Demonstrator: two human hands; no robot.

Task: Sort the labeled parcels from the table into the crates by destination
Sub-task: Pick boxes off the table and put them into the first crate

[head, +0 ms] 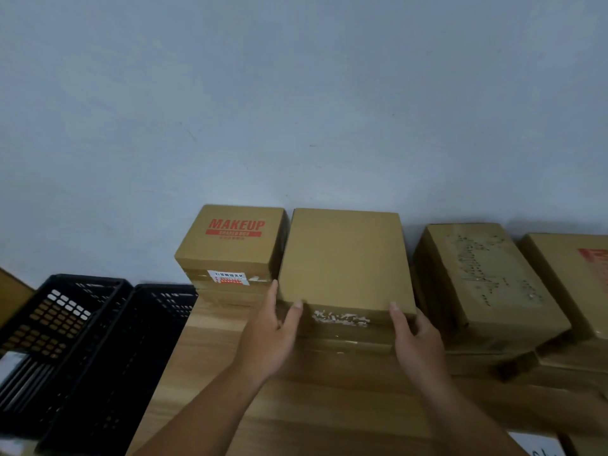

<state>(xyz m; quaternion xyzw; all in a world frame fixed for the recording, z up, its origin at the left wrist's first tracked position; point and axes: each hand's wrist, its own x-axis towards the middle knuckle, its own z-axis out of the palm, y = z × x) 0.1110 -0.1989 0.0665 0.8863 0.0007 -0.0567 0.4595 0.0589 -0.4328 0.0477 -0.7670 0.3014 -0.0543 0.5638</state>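
Observation:
A plain brown cardboard parcel (343,261) stands on the wooden table (296,399) against the wall, with a torn white label on its front face. My left hand (269,334) grips its front left corner, thumb up on the top edge. My right hand (416,337) grips the front right corner the same way. To its left stands a parcel printed MAKEUP (230,241) with a white sticker. Right of it lies a scuffed parcel (483,278), and another parcel (572,274) with a red mark sits at the frame's right edge.
Two black slatted plastic crates stand left of the table: the far-left crate (49,327) holds something flat and grey at its bottom, the nearer crate (131,357) looks dark inside. A pale wall runs behind the parcels. White paper (539,445) lies at the lower right.

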